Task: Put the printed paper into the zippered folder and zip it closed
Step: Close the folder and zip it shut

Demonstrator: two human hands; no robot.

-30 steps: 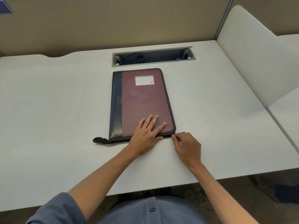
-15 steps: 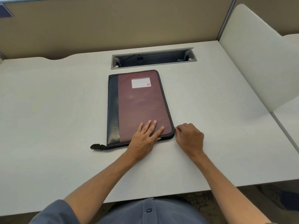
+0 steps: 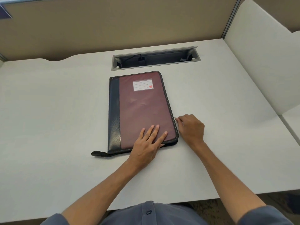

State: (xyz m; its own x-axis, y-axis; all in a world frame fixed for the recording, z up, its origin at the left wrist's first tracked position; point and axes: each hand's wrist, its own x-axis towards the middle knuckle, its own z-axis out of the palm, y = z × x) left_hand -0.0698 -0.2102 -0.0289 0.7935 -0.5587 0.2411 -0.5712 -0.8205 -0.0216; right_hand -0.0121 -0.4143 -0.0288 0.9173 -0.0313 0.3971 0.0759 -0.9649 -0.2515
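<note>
Right hand (image 3: 191,127) is now further up the folder's (image 3: 142,108) right edge vs 1 s ago, fingers pinching zip pull (image 3: 175,118); left hand (image 3: 149,143) presses flat on cover.

Bright, even overhead light — soft shadows, sharp focus, wide-angle bending at the edges.

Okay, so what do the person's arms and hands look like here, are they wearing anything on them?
Both forearms are bare from above the elbow down. The left hand and right hand show no gloves, and no rings or watch can be seen. Short blue-grey sleeves end on the upper arms, part of a buttoned shirt of the same colour.
</note>
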